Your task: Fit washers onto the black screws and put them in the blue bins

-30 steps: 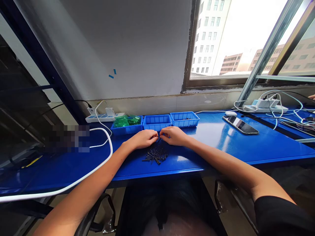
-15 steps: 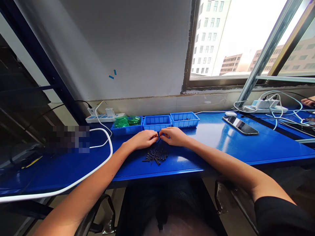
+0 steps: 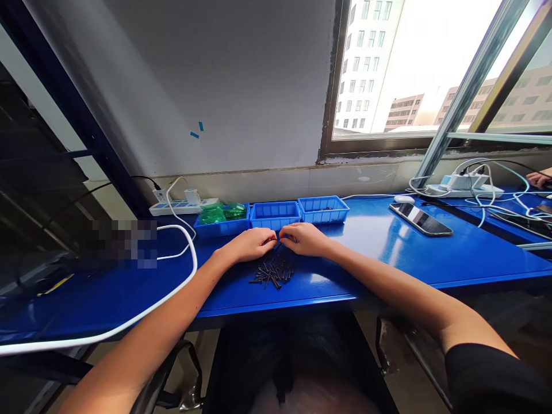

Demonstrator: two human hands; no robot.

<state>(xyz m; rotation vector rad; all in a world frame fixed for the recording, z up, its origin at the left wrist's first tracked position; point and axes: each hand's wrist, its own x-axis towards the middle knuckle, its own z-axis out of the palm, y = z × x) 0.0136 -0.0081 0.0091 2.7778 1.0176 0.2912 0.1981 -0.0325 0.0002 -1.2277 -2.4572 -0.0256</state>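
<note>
Mostly unsorted so far: the pile of dark screws (image 3: 272,272) lies loose on the blue table (image 3: 388,253), just below centre frame, and the middle blue bin (image 3: 275,214) looks bare while the right bin (image 3: 323,209) holds a few dark bits; the left bin (image 3: 222,220) has green bags. Left hand (image 3: 250,244) and right hand (image 3: 305,238) meet fingertip to fingertip just above the pile, both pinched narrow on something small and dark between them, probably one screw; too small to be sure. Phone (image 3: 420,218) lies centre right, white cable (image 3: 129,322) lower left.
</note>
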